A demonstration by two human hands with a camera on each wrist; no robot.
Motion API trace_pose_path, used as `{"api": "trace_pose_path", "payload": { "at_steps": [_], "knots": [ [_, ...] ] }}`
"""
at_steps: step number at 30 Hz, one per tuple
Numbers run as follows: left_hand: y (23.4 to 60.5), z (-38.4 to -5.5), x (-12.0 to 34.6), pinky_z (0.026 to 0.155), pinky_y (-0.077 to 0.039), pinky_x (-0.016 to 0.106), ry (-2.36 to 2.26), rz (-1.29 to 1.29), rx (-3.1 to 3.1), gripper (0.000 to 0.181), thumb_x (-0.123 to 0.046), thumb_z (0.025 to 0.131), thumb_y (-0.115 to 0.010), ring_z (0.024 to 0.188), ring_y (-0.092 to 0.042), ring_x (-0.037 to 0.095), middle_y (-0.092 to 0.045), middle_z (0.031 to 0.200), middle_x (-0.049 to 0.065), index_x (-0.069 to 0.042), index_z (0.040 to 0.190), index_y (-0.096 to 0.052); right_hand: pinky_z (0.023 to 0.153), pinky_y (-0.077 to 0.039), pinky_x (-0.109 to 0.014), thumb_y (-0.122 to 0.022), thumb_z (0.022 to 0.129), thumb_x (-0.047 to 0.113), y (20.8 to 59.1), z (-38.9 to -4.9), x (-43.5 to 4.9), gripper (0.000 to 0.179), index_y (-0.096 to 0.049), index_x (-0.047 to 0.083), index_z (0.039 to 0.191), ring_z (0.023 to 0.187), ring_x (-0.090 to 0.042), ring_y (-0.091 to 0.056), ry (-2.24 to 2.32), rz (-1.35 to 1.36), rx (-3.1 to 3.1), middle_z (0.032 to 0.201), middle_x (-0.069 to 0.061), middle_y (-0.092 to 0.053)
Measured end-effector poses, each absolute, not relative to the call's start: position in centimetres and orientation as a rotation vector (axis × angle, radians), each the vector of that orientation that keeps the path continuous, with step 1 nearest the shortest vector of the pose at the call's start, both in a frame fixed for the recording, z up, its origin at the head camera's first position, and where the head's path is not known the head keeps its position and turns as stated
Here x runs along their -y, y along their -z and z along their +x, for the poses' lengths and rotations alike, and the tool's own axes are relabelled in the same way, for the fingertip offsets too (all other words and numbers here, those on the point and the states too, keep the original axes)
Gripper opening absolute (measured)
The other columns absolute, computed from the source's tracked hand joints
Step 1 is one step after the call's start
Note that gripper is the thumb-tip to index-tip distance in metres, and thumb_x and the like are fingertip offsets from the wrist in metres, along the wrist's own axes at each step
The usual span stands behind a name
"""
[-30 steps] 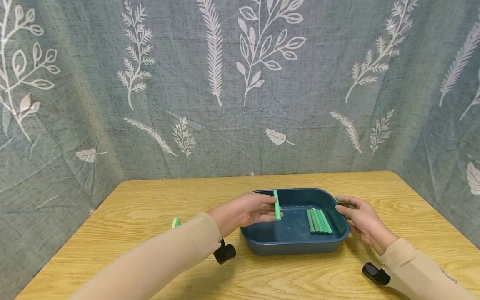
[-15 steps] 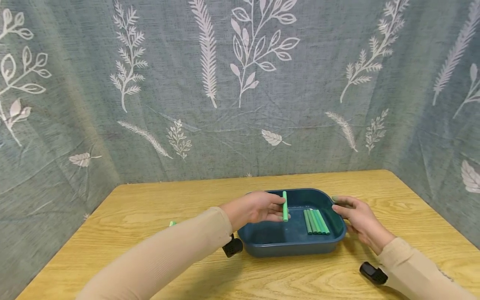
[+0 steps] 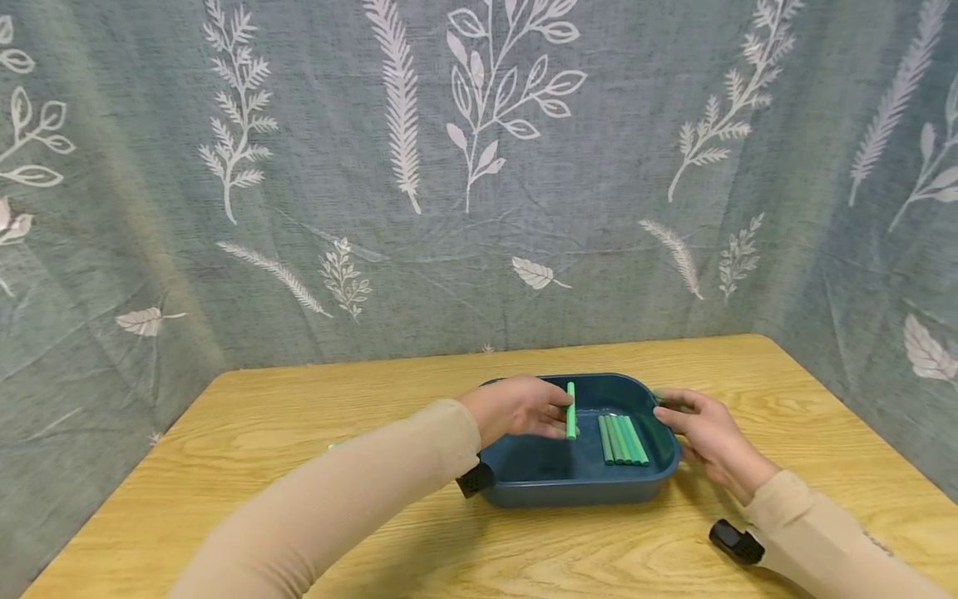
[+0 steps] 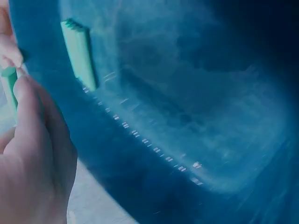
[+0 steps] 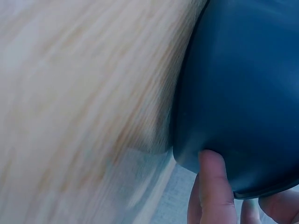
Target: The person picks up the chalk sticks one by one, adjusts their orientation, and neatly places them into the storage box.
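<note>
My left hand (image 3: 533,408) pinches a green chalk stick (image 3: 571,412) and holds it upright over the middle of a dark blue tray (image 3: 580,494). Inside the tray, toward its right end, several green chalk sticks (image 3: 623,439) lie side by side in a row; the left wrist view has this bundle near its upper left. At the tray's right end my right hand (image 3: 711,437) grips the rim, with the thumb at the top edge. The right wrist view shows a finger (image 5: 216,186) pressed against the tray's outer wall.
A wooden table (image 3: 389,516) carries the tray. A small green tip (image 3: 333,447) shows on the table behind the left sleeve (image 3: 359,499), which hides the rest. Behind the table hangs a leaf-patterned grey-blue curtain (image 3: 314,166). Black wrist cameras (image 3: 736,542) stick out below the cuffs.
My left hand has carried the chalk stick rightward over the tray, closer to the row. My right hand keeps its hold on the rim. The head view has turned slightly right.
</note>
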State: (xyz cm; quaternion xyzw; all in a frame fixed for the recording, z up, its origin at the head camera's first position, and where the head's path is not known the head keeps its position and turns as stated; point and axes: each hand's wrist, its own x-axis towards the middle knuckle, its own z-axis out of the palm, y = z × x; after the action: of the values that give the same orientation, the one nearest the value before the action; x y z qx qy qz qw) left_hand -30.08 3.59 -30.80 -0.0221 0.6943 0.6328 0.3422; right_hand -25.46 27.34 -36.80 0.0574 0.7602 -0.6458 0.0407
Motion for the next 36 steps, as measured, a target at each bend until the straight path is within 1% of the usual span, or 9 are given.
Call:
{"api": "trace_pose_path", "payload": {
  "at_steps": [4,8,14,19,23,28,29,35,36],
  "knots": [
    [30.1,-30.4,-3.9,0.1,-0.047,0.038,-1.634,-0.026,-1.801,0.037,-0.007,0.104,-0.046,0.125,-0.05,0.039,-0.048,0.136,0.03,0.009,0.137,-0.045,0.065,-0.058,-0.03,-0.054,0.101,0.015,36.8,-25.5,-27.1,0.051,-0.036,-0.005,0.144,0.088,-0.008,-0.061,1.977,0.165,-2.336,0.125,-0.016,-0.054],
    [30.0,-30.7,-4.6,0.1,-0.047,0.039,-1.659,-0.036,-1.784,0.037,-0.007,0.104,-0.047,0.126,-0.049,0.04,-0.048,0.136,0.03,0.008,0.138,-0.045,0.065,-0.057,-0.029,-0.051,0.103,0.016,36.7,-25.5,-27.1,0.052,-0.033,-0.004,0.147,0.092,-0.009,-0.059,1.953,0.144,-2.346,0.145,-0.027,-0.037],
    [30.6,-30.5,-5.4,0.1,-0.047,0.04,-1.668,-0.066,-1.778,0.036,-0.008,0.104,-0.048,0.127,-0.048,0.041,-0.048,0.135,0.03,0.008,0.136,-0.048,0.066,-0.056,-0.03,-0.05,0.103,0.017,36.7,-25.7,-27.3,0.056,-0.026,-0.002,0.151,0.105,-0.014,-0.056,1.912,0.082,-2.356,0.153,-0.027,-0.027],
    [31.5,-30.8,-5.6,0.096,-0.05,0.04,-1.665,-0.094,-1.792,0.033,-0.007,0.102,-0.05,0.122,-0.054,0.038,-0.053,0.132,0.027,0.005,0.133,-0.052,0.066,-0.057,-0.029,-0.051,0.103,0.015,36.6,-25.9,-27.3,0.058,-0.023,-0.002,0.152,0.1,-0.008,-0.058,1.915,0.048,-2.334,0.154,-0.027,-0.024],
    [38.2,-37.3,-6.2,0.08,-0.057,0.04,-1.677,-0.151,-1.727,0.028,-0.007,0.099,-0.056,0.105,-0.062,0.037,-0.057,0.122,0.027,0.003,0.126,-0.056,0.065,-0.056,-0.028,-0.051,0.103,0.014,36.6,-26.0,-27.2,0.058,-0.025,-0.003,0.151,0.096,-0.006,-0.059,1.915,0.033,-2.335,0.153,-0.027,-0.025],
    [48.5,-45.1,-7.5,0.075,-0.058,0.043,-1.65,-0.21,-1.704,0.028,-0.01,0.098,-0.06,0.097,-0.064,0.039,-0.058,0.114,0.028,0.003,0.123,-0.056,0.064,-0.056,-0.027,-0.051,0.102,0.014,36.6,-25.9,-27.1,0.057,-0.026,-0.003,0.15,0.1,-0.008,-0.059,1.911,0.041,-2.341,0.153,-0.027,-0.026],
    [47.2,-43.6,-7.4,0.08,-0.057,0.044,-1.637,-0.221,-1.721,0.03,-0.01,0.099,-0.059,0.1,-0.063,0.041,-0.058,0.117,0.029,0.004,0.125,-0.055,0.063,-0.055,-0.026,-0.051,0.103,0.014,36.6,-25.9,-27.1,0.057,-0.026,-0.003,0.15,0.101,-0.009,-0.059,1.906,0.046,-2.346,0.153,-0.027,-0.026],
    [44.3,-39.5,-7.5,0.071,-0.06,0.037,-1.58,-0.275,-1.793,0.03,-0.006,0.1,-0.055,0.087,-0.067,0.033,-0.061,0.106,0.026,0.007,0.127,-0.052,0.057,-0.052,-0.025,-0.051,0.103,0.015,36.6,-25.9,-27.1,0.055,-0.028,-0.004,0.149,0.1,-0.01,-0.059,1.902,0.048,-2.36,0.152,-0.028,-0.027],
    [46.1,-40.9,-7.8,0.064,-0.06,0.036,-1.582,-0.275,-1.792,0.03,-0.008,0.099,-0.057,0.08,-0.066,0.03,-0.061,0.101,0.024,0.008,0.125,-0.053,0.058,-0.053,-0.025,-0.051,0.103,0.014,36.6,-25.9,-27.1,0.056,-0.028,-0.004,0.149,0.098,-0.009,-0.059,1.911,0.044,-2.353,0.152,-0.029,-0.026]
  ]
}}
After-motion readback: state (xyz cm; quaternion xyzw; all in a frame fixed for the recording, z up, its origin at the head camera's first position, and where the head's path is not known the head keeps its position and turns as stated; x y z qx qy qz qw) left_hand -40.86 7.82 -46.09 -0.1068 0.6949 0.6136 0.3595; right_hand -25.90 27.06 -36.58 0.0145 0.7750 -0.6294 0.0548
